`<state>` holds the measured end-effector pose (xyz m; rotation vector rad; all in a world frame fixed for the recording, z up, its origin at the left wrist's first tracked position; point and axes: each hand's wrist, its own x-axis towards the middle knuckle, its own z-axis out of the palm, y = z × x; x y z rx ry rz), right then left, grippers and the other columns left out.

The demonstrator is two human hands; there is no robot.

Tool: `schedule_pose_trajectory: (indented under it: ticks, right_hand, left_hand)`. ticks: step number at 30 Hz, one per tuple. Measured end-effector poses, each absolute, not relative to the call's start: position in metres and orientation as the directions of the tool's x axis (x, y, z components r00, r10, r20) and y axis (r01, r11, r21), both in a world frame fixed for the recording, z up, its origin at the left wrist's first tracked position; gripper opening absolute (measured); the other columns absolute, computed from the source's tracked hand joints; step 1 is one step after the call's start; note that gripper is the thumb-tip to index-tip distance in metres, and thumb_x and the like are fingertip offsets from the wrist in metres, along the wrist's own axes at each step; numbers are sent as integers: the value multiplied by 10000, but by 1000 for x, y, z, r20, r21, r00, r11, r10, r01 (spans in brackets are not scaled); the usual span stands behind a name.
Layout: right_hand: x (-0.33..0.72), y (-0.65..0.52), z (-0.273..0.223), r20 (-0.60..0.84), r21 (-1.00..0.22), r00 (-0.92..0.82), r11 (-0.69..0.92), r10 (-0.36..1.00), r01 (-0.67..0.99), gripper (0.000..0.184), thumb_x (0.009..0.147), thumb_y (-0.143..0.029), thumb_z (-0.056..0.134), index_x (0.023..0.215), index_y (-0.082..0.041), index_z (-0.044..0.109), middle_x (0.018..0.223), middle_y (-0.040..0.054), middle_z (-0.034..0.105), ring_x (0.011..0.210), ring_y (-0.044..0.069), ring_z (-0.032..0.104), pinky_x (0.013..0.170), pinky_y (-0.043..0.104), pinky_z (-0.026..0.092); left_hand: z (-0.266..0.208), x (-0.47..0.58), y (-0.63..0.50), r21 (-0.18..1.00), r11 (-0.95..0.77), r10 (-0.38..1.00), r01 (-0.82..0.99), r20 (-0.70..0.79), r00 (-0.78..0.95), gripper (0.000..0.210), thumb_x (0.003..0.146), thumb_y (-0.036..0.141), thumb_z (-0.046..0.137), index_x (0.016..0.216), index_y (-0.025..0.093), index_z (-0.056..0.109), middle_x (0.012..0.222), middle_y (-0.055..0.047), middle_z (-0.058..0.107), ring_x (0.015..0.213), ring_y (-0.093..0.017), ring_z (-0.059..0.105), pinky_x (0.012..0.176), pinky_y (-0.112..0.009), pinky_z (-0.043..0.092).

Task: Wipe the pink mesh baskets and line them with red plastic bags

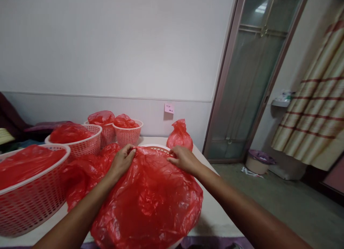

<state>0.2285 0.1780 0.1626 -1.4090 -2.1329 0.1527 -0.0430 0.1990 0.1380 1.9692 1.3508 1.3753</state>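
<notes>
A large red plastic bag (pixel 150 191) is spread wide over a pale perforated basket (pixel 157 147), whose rim shows only at the far side and a little at the bottom. At the far left of the bag's edge, my left hand (pixel 124 159) pinches the plastic between thumb and fingers. My right hand (pixel 184 159) grips the same edge at the far right, near the basket rim. The bag's middle sags into the basket. More crumpled red plastic (pixel 88 170) lies to the left, under my left forearm.
Several pink perforated baskets (pixel 34 199) with red bags in them stand at the left and back of the white-topped table (pixel 212 213). A gathered red bag (pixel 179 136) sits at the back right. Beyond are a glass door (pixel 249 80) and a lined bin (pixel 258 163).
</notes>
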Motion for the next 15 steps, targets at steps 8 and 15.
schedule_pose_trajectory:
  ticks: [8,15]
  right_hand:
    - [214,166,165,321,-483,-359,477,877,734,119,720,-125,555,679,-195,469,722,-7,526,668,128,477,594,251,309]
    - [216,174,172,27,-938,-412,166,911,306,206,834,-395,482,890,-197,485,812,-3,573,620,84,552,569,205,412]
  left_hand:
    - [134,-40,200,739,-431,867,517,498,11,233,838,442,507,738,234,477,670,47,508,641,-156,491,655,-285,383]
    - [129,-38,204,726,-421,860,544,510,-15,200,816,412,516,744,242,439,678,54,496,636,-151,492,637,-279,370]
